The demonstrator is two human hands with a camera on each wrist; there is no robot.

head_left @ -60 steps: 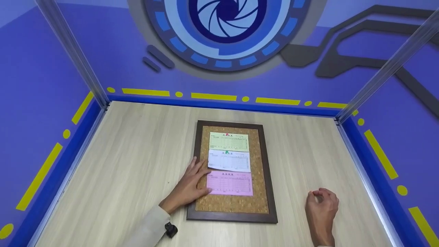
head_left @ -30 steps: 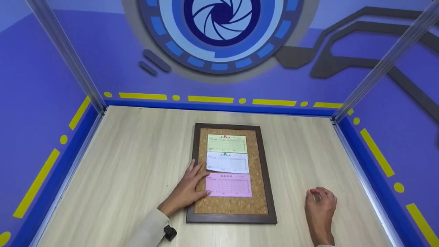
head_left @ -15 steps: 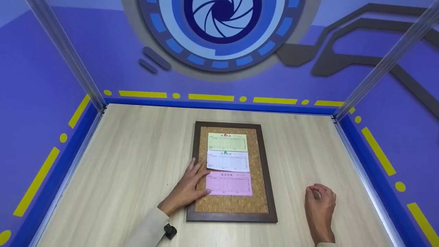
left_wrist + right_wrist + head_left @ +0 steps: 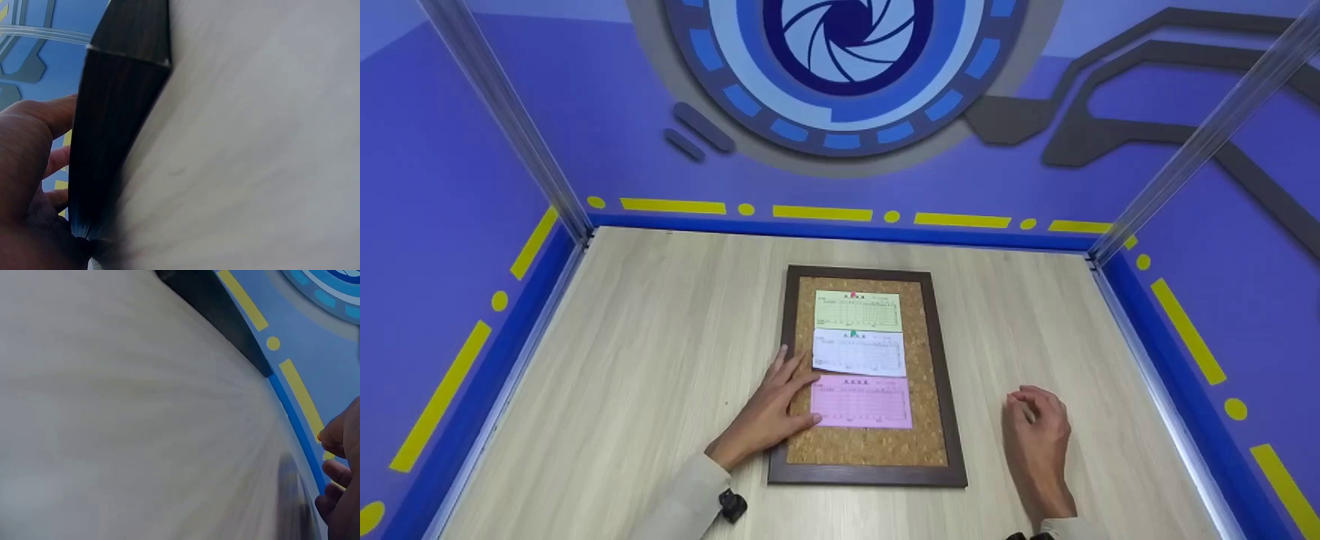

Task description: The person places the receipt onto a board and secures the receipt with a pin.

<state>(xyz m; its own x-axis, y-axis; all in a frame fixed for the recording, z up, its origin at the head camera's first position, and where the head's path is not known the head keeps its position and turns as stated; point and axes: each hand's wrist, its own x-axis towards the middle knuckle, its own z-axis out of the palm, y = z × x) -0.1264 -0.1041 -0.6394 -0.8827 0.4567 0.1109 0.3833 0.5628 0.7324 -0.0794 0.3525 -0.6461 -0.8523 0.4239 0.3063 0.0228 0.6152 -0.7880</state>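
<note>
A cork board [image 4: 877,446] in a dark brown frame lies on the table. On it, top to bottom, are a yellow-green paper slip [image 4: 859,313], a white slip [image 4: 859,352] and a pink slip [image 4: 861,403]. A red push pin [image 4: 853,294] and a green push pin [image 4: 853,334] sit on the upper two; no pin shows on the pink one. My left hand [image 4: 769,412] rests across the board's left edge, fingers spread, thumb and index finger at the pink slip's left side. Right of the board, my right hand [image 4: 1039,435] pinches an orange push pin [image 4: 319,437], mostly hidden by the fingertips.
The light wood tabletop [image 4: 660,322] surrounds the board. Blue printed walls [image 4: 607,135] with metal corner posts [image 4: 521,127] enclose the back and sides. A small black device [image 4: 732,505] is worn at the left sleeve.
My right hand has shifted left and farther up the table, closer to the board, still pinching. The left hand, board and slips keep their places.
</note>
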